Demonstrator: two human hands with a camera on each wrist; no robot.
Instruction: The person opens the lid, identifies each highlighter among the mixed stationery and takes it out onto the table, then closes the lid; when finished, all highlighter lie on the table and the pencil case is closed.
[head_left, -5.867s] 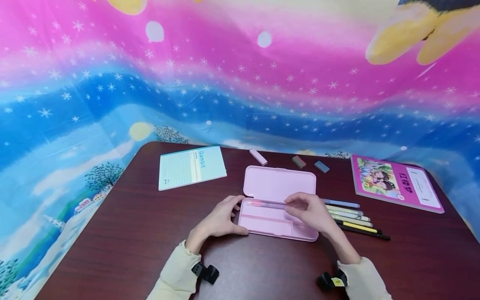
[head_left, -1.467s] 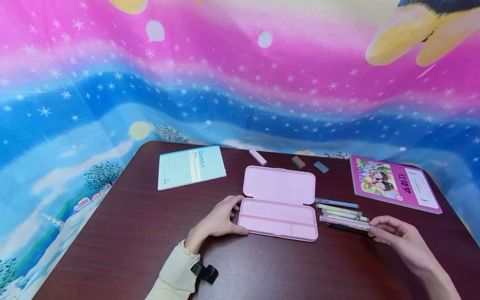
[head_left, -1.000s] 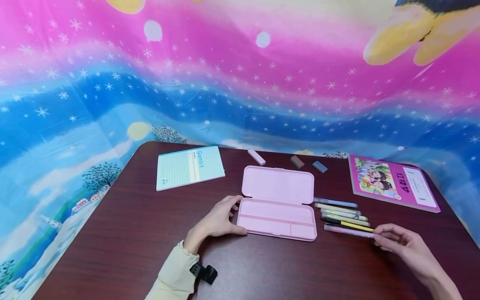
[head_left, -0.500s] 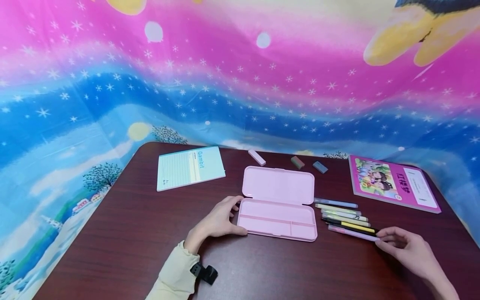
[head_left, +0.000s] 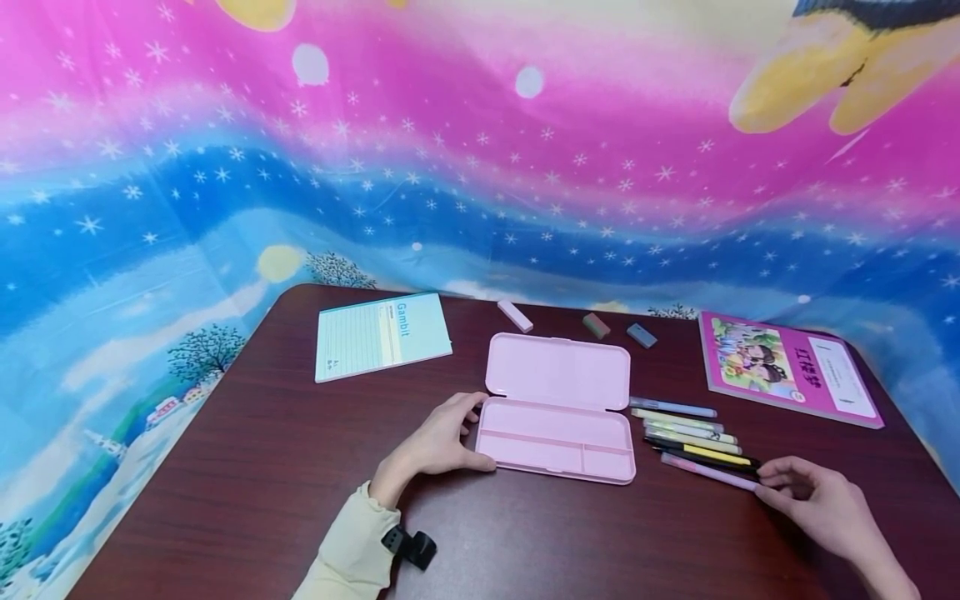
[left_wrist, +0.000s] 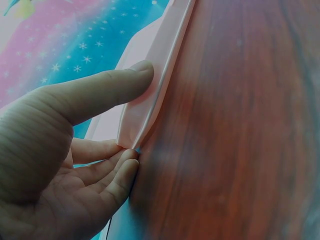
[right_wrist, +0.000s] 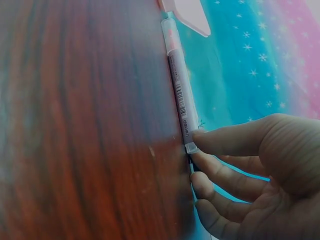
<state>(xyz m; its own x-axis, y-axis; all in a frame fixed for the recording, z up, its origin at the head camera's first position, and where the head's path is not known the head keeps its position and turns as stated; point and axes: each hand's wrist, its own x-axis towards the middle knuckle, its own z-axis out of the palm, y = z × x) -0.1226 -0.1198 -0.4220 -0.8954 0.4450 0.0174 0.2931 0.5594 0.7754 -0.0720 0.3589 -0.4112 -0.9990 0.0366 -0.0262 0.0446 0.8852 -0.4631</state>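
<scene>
A pink pencil case [head_left: 555, 421] lies with its lid raised in the head view, its tray split into compartments. My left hand [head_left: 438, 437] grips the case's left end, thumb on the front wall and fingertips round the corner, as the left wrist view also shows. My right hand [head_left: 821, 500] pinches the right end of a pale pink capped pen [right_wrist: 180, 92] between thumb and forefinger. That pen lies on the table at the near side of a row of pens [head_left: 693, 429], slanting slightly away from a black-and-yellow pen [head_left: 712, 455].
Behind the case lie a long pink eraser [head_left: 515, 316], a brown-and-green eraser [head_left: 597, 326] and a grey-blue eraser [head_left: 642, 335]. A light green notebook [head_left: 384, 337] is at the back left, a magenta book [head_left: 791, 367] at the right. A printed cloth [head_left: 480, 167] hangs behind the table [head_left: 247, 467].
The pen held over the case's rear compartment has been carried right to the row of pens. Over the last second my right hand moved it nearer and slightly right. The left hand stayed put.
</scene>
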